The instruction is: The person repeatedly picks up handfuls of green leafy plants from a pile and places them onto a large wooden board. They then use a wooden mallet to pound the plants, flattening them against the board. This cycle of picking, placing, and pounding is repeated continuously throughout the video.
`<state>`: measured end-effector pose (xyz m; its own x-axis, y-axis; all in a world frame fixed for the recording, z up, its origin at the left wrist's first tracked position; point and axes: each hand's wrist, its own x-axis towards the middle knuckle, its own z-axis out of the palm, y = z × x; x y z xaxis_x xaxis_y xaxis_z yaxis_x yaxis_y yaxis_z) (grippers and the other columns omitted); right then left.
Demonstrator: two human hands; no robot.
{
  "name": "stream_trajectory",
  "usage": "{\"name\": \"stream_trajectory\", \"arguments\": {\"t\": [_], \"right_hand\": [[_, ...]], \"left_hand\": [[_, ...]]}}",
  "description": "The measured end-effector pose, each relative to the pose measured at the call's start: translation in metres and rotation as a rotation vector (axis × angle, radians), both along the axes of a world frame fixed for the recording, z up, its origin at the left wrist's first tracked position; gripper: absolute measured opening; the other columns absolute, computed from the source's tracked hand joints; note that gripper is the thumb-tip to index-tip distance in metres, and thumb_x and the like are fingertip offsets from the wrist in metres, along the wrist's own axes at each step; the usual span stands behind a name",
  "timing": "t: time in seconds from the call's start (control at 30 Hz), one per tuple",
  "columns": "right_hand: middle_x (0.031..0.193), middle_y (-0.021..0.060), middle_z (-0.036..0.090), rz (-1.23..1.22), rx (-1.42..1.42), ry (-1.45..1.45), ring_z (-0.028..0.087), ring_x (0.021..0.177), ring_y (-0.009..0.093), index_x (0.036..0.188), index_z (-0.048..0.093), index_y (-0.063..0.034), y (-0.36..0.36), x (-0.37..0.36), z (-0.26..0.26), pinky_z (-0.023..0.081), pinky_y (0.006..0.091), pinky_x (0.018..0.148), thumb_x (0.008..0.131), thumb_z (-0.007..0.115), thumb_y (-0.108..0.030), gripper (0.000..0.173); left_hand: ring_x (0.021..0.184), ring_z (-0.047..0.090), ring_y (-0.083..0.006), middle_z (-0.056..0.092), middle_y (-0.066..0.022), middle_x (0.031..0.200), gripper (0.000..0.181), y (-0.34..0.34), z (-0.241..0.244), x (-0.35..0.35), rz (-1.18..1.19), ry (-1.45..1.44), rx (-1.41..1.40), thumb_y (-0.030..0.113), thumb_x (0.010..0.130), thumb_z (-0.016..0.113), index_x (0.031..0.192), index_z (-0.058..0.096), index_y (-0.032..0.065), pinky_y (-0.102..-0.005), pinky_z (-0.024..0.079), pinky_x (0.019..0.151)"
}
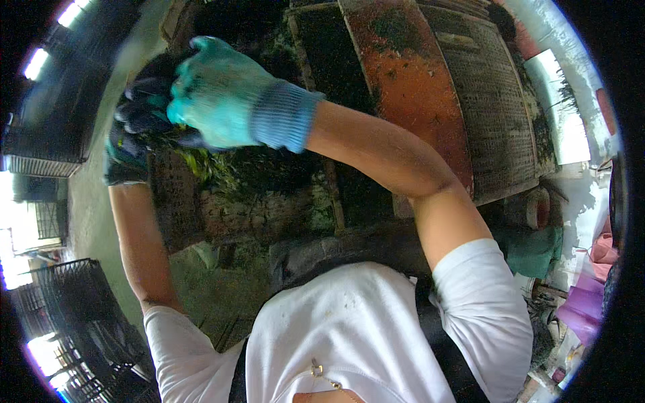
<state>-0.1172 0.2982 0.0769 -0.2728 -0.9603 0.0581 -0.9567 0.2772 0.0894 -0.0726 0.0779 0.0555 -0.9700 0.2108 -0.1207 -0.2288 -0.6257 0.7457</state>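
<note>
My left hand [133,128], in a dark glove with teal patches, is at the upper left with its fingers curled. My right hand [216,90], in a teal glove with a blue knitted cuff, is bent over beside it, its fingertips against or very near the left glove. Blur and shadow hide what lies between the fingers. Yellow-green leaves [201,166] show just below both hands, over a dark leafy mass [267,169] on the work surface. I cannot tell whether either hand grips the leaves.
An orange-brown board [408,85] slants across the work surface, beside a woven-looking grey panel [486,95]. Black slatted crates [75,297] stand at the lower left. Green cloth [534,252] hangs at the right, near purple plastic sheeting [582,307]. Concrete floor [90,201] shows at the left.
</note>
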Motion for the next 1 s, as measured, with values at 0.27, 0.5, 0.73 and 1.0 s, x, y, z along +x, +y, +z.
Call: {"name": "stream_trajectory", "arguments": {"t": [0.27, 0.5, 0.73, 1.0], "right_hand": [[0.157, 0.0099, 0.017, -0.122, 0.378, -0.318, 0.018, 0.144, 0.029, 0.151, 0.020, -0.0134, -0.013, 0.033, -0.265, 0.016, 0.0460, 0.118, 0.093, 0.048, -0.046, 0.072], [0.088, 0.0093, 0.069, 0.084, 0.522, -0.367, 0.067, 0.082, 0.027, 0.096, 0.070, -0.0140, -0.006, 0.004, -0.197, 0.049, 0.0439, 0.084, 0.073, 0.062, -0.007, 0.025], [0.116, 0.0112, 0.057, 0.209, -1.003, 0.290, 0.057, 0.108, 0.028, 0.121, 0.054, -0.0078, -0.089, -0.032, -0.041, 0.045, 0.0462, 0.093, 0.082, 0.063, -0.034, 0.048], [0.133, 0.0127, 0.050, 0.019, 0.469, -0.227, 0.048, 0.119, 0.030, 0.131, 0.050, -0.0112, 0.000, 0.029, -0.331, 0.037, 0.0450, 0.102, 0.094, 0.045, -0.044, 0.050]], "left_hand": [[0.060, 0.053, -0.0054, 0.058, -0.0025, 0.081, 0.022, -0.070, 0.107, 0.019, 0.622, 0.633, -1.028, 0.012, 0.098, 0.042, 0.105, 0.059, 0.0002, -0.0208, 0.044, 0.049], [0.064, 0.055, -0.0087, 0.060, -0.0033, 0.083, 0.021, -0.097, 0.102, 0.018, 0.580, 0.624, -1.003, 0.013, 0.096, 0.045, 0.107, 0.059, 0.0008, -0.0229, 0.046, 0.054], [0.068, 0.056, -0.0120, 0.061, -0.0041, 0.086, 0.022, -0.098, 0.082, 0.024, 0.549, 0.572, -0.988, 0.015, 0.095, 0.048, 0.108, 0.059, 0.0013, -0.0251, 0.047, 0.058], [0.073, 0.059, -0.0158, 0.062, -0.0049, 0.089, 0.023, -0.094, 0.088, 0.003, 0.404, 0.662, -0.988, 0.016, 0.094, 0.050, 0.110, 0.058, 0.0019, -0.0276, 0.049, 0.064]]}}
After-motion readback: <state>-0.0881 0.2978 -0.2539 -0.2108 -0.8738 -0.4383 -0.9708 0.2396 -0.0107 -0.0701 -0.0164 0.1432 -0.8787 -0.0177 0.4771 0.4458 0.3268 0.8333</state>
